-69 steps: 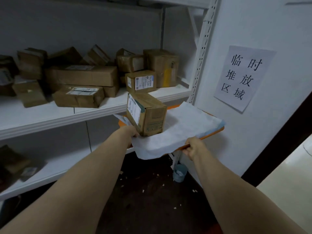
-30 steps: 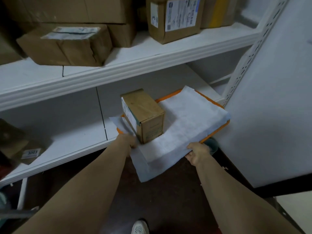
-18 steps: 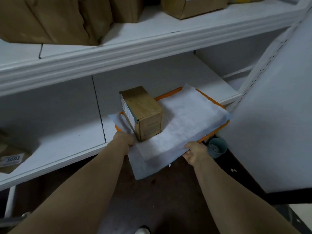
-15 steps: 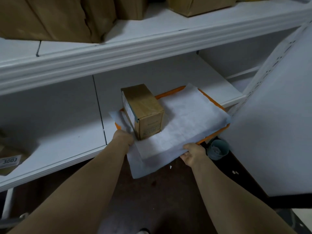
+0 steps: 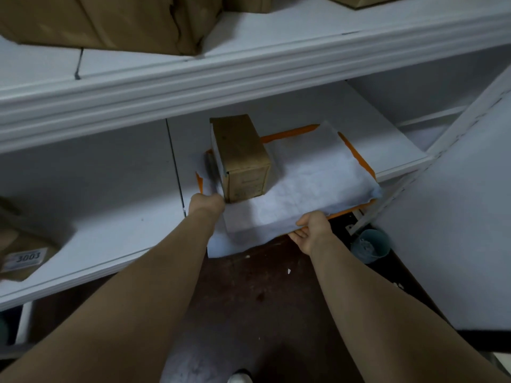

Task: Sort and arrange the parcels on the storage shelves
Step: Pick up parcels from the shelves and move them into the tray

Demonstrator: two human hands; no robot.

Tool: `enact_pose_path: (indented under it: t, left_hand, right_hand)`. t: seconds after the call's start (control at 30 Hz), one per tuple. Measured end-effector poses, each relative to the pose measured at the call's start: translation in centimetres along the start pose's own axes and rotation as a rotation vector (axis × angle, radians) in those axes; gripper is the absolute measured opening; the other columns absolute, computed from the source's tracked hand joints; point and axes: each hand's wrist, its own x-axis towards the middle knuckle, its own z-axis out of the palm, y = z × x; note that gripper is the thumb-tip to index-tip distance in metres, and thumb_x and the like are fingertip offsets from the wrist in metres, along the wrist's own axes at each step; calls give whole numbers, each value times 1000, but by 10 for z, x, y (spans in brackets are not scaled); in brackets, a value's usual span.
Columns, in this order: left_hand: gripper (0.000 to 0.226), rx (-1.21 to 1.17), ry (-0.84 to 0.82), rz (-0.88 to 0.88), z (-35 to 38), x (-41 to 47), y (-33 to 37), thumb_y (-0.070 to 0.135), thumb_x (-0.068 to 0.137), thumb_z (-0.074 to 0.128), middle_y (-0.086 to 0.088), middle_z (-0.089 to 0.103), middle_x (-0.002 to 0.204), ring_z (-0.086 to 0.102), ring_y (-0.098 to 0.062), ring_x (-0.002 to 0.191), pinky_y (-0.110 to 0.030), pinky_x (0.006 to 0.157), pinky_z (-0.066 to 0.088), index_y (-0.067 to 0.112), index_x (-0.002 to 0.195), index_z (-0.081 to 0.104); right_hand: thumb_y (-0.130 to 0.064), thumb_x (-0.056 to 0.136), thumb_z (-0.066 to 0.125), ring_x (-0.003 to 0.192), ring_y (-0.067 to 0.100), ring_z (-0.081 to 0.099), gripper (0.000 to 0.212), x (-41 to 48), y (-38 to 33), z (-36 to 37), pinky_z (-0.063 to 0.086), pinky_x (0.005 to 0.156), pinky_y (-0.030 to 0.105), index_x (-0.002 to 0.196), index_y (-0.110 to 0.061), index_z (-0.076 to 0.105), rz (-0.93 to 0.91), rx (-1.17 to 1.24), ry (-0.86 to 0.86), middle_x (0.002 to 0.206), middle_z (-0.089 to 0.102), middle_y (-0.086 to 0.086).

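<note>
The parcel (image 5: 240,158), a small brown cardboard box, is standing on the left part of an orange tray (image 5: 356,156) lined with white paper (image 5: 304,183). A pale label is showing along the box's left face, too blurred to read. The paper is overhanging the tray's near edge and left side.

The left hand (image 5: 207,203) is closing on the tray's near left corner, touching or just beside the bottom of the box; its fingers are curling out of sight, so the exact grip cannot be told. The right hand (image 5: 312,230) is pinching the tray's near edge on the right, thumb lying on top of the paper and fingers tucked beneath.

Most of the tray is lying over the lower shelf (image 5: 110,194), near its right end, while the near edge is sticking out past the shelf's front. Whether the tray is resting on the shelf or hanging just above it cannot be told.

Directly above, the upper shelf (image 5: 221,64) is carrying large brown parcels (image 5: 110,20), cut off by the top of the view. At the far left of the lower shelf another parcel (image 5: 25,258) is lying with a tag reading 3003.

On the dark floor (image 5: 249,299), a small grey cup (image 5: 370,246) is standing beside the shelf's right post (image 5: 401,189). A white panel (image 5: 456,217) is filling the right side.
</note>
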Motion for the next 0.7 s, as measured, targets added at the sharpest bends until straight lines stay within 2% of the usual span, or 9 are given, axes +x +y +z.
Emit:
enact_pose_path:
  t: [0.1,0.2,0.3,0.4,0.47,0.53,0.6,0.63,0.7]
  left_hand:
    - [40,4,36,-12,-5,-11,1,16,89,53,-17,57,108,55,-33,99,-36,79,47,-2,124,47]
    - [42,12,56,-2,-14,-40,7,19,90,53,-21,54,123,54,-36,111,-35,82,47,-1,127,47]
    - [41,5,15,32,-24,-78,17,17,94,50,-21,56,112,55,-32,94,-35,75,44,-3,129,45]
    - [41,16,-20,52,-38,-125,28,12,96,48,-10,41,73,41,-22,64,-30,65,37,-6,132,41]
    - [40,-13,-57,70,-51,-157,32,9,97,47,-8,35,70,43,-23,74,-30,71,35,-7,133,40]
    - [40,-125,-70,95,-65,-189,34,10,96,48,-8,42,75,46,-23,81,-31,74,36,-8,131,43]
    - [40,-202,-50,125,-82,-219,36,12,94,52,-11,53,88,54,-25,82,-33,75,42,-9,128,47]
    - [32,-229,-43,137,-89,-232,38,9,93,52,-12,54,88,56,-26,79,-35,73,44,-10,119,50]
    - [10,-265,0,163,-107,-259,41,2,91,51,-10,46,70,43,-21,58,-34,62,37,-7,95,49]
  right_hand:
    - [6,87,43,124,32,45,54,-15,-4,-1,44,100,39,140,-5,41,28,-27,14,142,40,17]
    - [2,89,49,134,33,36,56,-46,-14,-4,40,107,42,143,-6,37,43,-97,16,149,30,17]
    - [-1,88,51,127,32,44,54,-87,-26,-6,43,102,41,140,-4,39,-4,-146,-47,140,41,19]
    - [-3,87,52,92,28,58,47,-134,-38,-10,49,91,41,133,-4,45,-43,-185,-134,97,64,19]
    - [-4,88,50,76,25,61,39,-169,-48,-14,51,84,39,127,-3,48,-74,-223,-200,77,67,17]
    - [-6,90,49,68,22,64,25,-207,-58,-17,52,78,36,115,-2,52,-110,-279,-270,71,66,14]
    - [-7,92,49,80,26,67,14,-242,-68,-19,52,73,34,102,-1,56,-168,-361,-316,75,64,12]
    - [-7,92,50,84,27,66,10,-257,-71,-19,52,73,34,94,-2,58,-196,-396,-330,77,63,11]
    - [-7,91,51,75,22,64,12,-284,-78,-19,51,68,32,81,-5,57,-244,-450,-363,76,62,10]
